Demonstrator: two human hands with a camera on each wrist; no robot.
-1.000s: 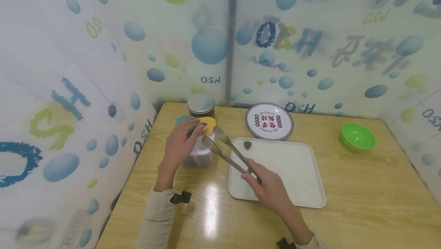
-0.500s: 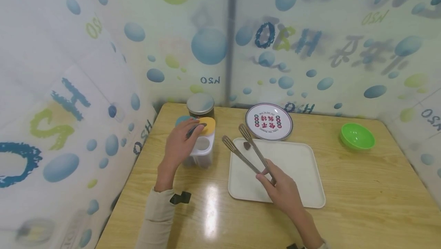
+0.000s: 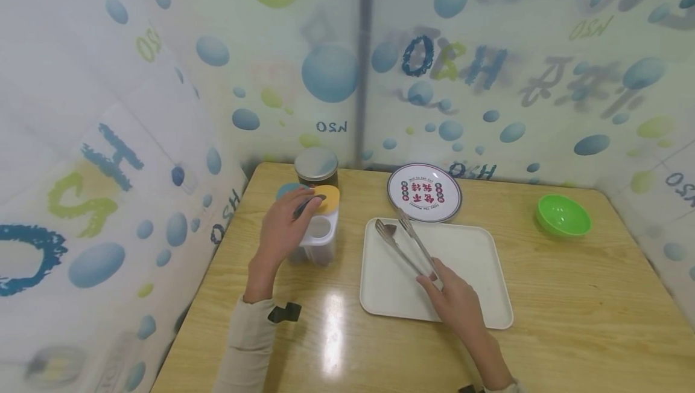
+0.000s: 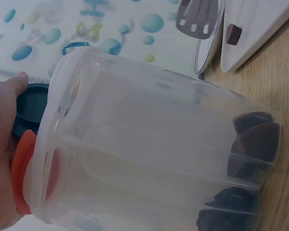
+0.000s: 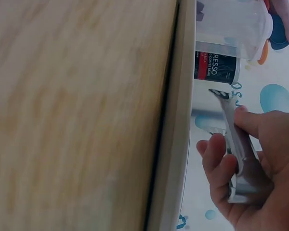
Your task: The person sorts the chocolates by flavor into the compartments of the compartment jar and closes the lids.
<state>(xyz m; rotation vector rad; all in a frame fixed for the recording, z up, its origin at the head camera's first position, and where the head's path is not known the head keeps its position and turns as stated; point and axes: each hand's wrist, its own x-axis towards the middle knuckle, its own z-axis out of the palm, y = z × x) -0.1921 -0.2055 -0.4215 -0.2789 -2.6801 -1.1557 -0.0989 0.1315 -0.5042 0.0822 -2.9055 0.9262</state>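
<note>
My left hand (image 3: 282,224) holds a dark teal flip lid (image 4: 31,103) raised on top of a clear plastic storage container (image 4: 149,130). An orange lid (image 4: 20,173) sits beside that lid, and dark brown pieces (image 4: 257,139) lie at the container's bottom. In the head view, one round opening stands uncovered. My right hand (image 3: 461,305) grips metal tongs (image 3: 403,254) over the white tray (image 3: 461,278). Their arms are spread, with the slotted tips on either side of a small dark brown piece (image 3: 392,229) at the tray's far left corner.
A silver-lidded coffee can (image 3: 317,165) stands behind the container. Beyond the tray lies a white plate (image 3: 423,175) with red lettering. At the right sits a green bowl (image 3: 564,215). Patterned walls (image 3: 461,121) border the wooden table (image 3: 570,290).
My right hand has carried the spread tongs rightward from beside the container to over the tray, around the brown piece. My left hand has stayed put on the lid.
</note>
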